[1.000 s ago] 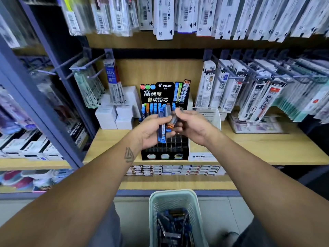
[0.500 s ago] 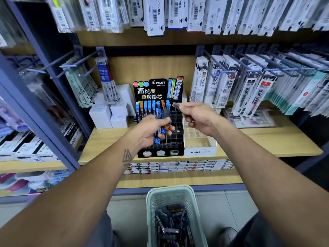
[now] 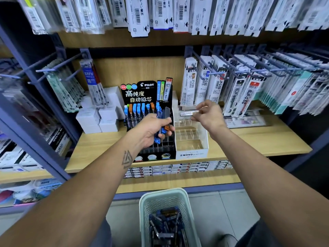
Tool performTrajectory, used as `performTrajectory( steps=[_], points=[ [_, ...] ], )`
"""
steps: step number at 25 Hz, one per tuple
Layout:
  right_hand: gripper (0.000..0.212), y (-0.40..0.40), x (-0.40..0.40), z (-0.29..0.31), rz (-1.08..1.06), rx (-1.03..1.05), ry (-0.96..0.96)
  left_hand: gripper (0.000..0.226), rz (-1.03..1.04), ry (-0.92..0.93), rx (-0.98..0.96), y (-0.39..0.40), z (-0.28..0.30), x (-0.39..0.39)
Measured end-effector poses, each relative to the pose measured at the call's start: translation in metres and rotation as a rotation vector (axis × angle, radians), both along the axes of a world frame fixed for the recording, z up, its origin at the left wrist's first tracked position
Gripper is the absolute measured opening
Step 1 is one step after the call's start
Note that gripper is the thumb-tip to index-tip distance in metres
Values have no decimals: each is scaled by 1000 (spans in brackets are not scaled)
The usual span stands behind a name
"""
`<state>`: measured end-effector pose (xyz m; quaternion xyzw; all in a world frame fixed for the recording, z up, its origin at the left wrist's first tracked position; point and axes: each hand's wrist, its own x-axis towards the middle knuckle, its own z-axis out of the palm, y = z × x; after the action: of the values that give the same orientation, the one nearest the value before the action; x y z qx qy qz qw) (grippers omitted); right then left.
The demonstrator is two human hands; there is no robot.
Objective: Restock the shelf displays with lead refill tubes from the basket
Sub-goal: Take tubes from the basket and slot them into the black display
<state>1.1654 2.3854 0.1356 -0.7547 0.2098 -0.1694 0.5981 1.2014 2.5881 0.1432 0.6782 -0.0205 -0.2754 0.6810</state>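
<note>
My left hand (image 3: 153, 130) grips a bunch of lead refill tubes (image 3: 162, 120), blue, grey and orange, in front of the black Pilot display (image 3: 142, 93). Several blue and orange tubes stand in the back rows of that display. My right hand (image 3: 207, 114) pinches a single grey lead tube (image 3: 189, 112), held level above the back of the clear Mono display box (image 3: 191, 154). The compartments of that box look bare. On the floor below stands a pale green basket (image 3: 146, 207) with many more tubes in it.
Small white boxes (image 3: 99, 118) are stacked left of the Pilot display. Metal hooks with hanging refill packs (image 3: 240, 86) jut out at the right and left. A wooden shelf edge (image 3: 267, 148) runs under both displays. Another row of packs hangs overhead.
My right hand has carried the single tube away from the bunch, rightward to above the Mono box. My left hand keeps its bunch by the Pilot display. The camera moved closer.
</note>
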Motion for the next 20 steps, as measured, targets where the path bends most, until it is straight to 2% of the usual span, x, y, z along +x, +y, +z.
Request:
performTrajectory(
  steps=[5, 10, 12, 15, 17, 19, 20],
  points=[
    [26, 6, 12, 3, 55, 32, -89, 45, -25, -8, -16, 0, 6, 5],
    [21, -2, 17, 11, -18, 34, -139, 38, -11, -29, -14, 5, 10, 9],
    [14, 0, 21, 11, -11, -84, -147, 32, -17, -34, -6, 6, 13, 8],
    [15, 8, 25, 10, 45, -396, -71, 26, -32, -30, 11, 6, 14, 4],
    [12, 9, 22, 15, 88, -551, -39, 31, -25, -31, 17, 7, 13, 4],
    [11, 6, 23, 20, 101, -574, -85, 36, -21, -34, 27, 8, 12, 5],
    [19, 4, 25, 23, 86, -538, -108, 37, -22, -34, 29, 9, 11, 6]
  ],
)
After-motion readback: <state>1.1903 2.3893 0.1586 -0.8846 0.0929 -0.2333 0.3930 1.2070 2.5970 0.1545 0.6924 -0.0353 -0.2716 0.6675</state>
